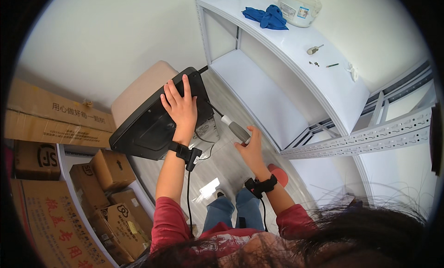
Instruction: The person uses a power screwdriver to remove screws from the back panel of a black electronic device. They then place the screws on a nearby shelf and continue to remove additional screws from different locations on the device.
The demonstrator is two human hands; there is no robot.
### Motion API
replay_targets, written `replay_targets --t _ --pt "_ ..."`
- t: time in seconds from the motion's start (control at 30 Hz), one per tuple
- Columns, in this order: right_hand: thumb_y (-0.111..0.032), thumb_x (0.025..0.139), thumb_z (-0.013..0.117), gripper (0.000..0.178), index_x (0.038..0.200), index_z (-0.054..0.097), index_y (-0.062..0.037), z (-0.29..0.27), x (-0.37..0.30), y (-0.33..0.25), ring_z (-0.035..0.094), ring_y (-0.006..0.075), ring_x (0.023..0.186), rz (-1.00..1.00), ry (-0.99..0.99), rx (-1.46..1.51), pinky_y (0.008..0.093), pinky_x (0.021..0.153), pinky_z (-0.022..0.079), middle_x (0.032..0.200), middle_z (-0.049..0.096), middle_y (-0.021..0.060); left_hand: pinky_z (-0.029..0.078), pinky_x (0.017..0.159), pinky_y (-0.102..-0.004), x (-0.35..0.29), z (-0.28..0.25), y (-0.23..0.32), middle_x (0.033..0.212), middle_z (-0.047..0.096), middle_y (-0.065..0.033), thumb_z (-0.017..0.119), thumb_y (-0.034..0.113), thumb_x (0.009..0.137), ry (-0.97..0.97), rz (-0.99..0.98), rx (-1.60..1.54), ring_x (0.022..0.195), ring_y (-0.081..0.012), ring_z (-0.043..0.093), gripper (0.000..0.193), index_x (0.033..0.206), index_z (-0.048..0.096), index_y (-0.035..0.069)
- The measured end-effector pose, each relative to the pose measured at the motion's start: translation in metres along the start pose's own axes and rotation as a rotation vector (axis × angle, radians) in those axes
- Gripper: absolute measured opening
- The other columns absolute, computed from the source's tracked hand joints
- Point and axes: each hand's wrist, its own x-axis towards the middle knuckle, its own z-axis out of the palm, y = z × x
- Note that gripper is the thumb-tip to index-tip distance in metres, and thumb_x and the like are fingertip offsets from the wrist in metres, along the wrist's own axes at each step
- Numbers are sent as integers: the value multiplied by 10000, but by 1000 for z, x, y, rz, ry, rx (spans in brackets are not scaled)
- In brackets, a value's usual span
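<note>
My left hand (181, 108) lies on a black panel-shaped casing (145, 127), with its fingers spread over the surface. The casing stands tilted, left of the middle. In my right hand (252, 150) is a screwdriver (236, 128) with a grey and white handle; thumb and fingers are round the handle's end. Its dark shaft points up and left to the casing's right edge. Whether the tip sits in a screw is too small to tell. A thin dark cable (212, 150) hangs beneath the casing.
A beige padded piece (150, 81) stands behind the casing. Cardboard boxes (113, 171) fill the left side. On the white shelf (296, 51) at right lie a blue cloth (268, 17), a white bucket (299, 8), a short screwdriver (315, 50) and small screws (314, 63). Something red (278, 175) is near the floor.
</note>
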Motion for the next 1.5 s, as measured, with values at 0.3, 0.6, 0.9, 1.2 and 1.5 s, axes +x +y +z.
replay_targets --t 0.3,0.6,0.9,1.2,1.5 --pt "-192 849 627 338 1112 478 -42 -1 4 0 597 338 617 188 -167 -116 382 551 451 857 603 191 256 1019 -496 4 1 2 1355 361 -195 817 307 575 4 -6 11 1255 -335 347 923 1385 382 225" --pt "-272 856 617 389 1118 477 -21 -4 4 -3 585 308 571 21 -194 -92 367 541 438 726 614 191 256 1021 -493 4 0 1 1358 357 -195 817 302 575 5 -7 2 1257 -338 346 924 1386 381 227" --pt "-183 814 653 353 1094 518 -16 -1 15 17 589 332 824 -69 -51 -54 383 661 474 976 560 213 250 1024 -490 2 4 -1 1371 351 -189 811 298 585 -8 -10 -24 1270 -331 336 923 1392 369 229" --pt "-144 749 689 452 1136 482 -39 -4 22 28 559 377 912 272 -361 -103 416 716 469 1060 525 188 242 1033 -477 3 2 1 1384 352 -188 797 300 605 -22 -20 -25 1277 -315 341 917 1405 352 241" --pt "-138 747 696 493 1171 470 -26 -2 21 18 564 377 930 -70 -205 -205 417 769 467 1064 541 203 251 1022 -485 3 3 -1 1374 357 -188 801 307 596 -18 -10 -24 1271 -321 342 918 1400 361 238"
